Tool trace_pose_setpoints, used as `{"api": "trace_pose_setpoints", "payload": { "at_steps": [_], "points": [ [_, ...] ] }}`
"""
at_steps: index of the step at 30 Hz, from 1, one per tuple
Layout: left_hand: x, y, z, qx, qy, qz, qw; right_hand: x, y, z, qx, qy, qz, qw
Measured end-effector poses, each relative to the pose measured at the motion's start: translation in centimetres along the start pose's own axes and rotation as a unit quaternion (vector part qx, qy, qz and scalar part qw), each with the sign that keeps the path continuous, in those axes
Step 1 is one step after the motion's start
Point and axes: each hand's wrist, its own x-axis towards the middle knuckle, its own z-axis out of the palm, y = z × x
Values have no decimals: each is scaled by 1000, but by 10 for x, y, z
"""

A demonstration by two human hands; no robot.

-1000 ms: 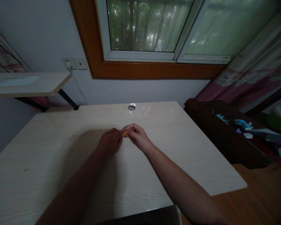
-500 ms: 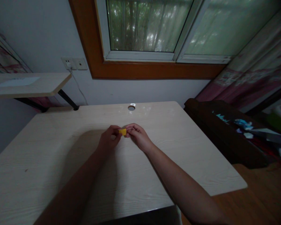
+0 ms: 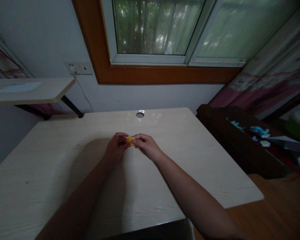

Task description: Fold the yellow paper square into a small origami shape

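Note:
A small yellow piece (image 3: 130, 140), perhaps folded paper, is pinched between both my hands above the middle of a pale wooden desk (image 3: 65, 173). My left hand (image 3: 116, 150) grips its left end with thumb and fingers curled. My right hand (image 3: 146, 146) holds its right end, fingers closed over it. Most of the piece is hidden by my fingertips.
A round cable hole (image 3: 140, 115) sits near the desk's far edge. A raised side shelf (image 3: 32, 90) stands at the left, below a wall socket (image 3: 78, 68). A dark wooden bed frame (image 3: 230, 136) with scattered things borders the right. A window (image 3: 155, 30) is behind.
One second ago only a thin yellow sliver showed between my fingertips. Now more of the yellow piece is exposed, and both hands have shifted slightly apart while holding it.

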Motion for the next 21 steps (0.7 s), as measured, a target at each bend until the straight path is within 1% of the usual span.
{"api": "trace_pose_setpoints", "payload": {
  "at_steps": [5,12,18,21],
  "points": [
    [0,0,1,-9,-13,-1,1000,1,3,-1,-5,2,-5,1000],
    [-1,2,0,15,-30,-14,999,1,6,0,-16,13,-12,1000],
    [0,-2,1,36,-21,-13,999,0,3,1,-12,11,-2,1000],
    [1,-2,1,40,-27,-8,999,1,2,1,-3,9,0,1000]
  ]
}}
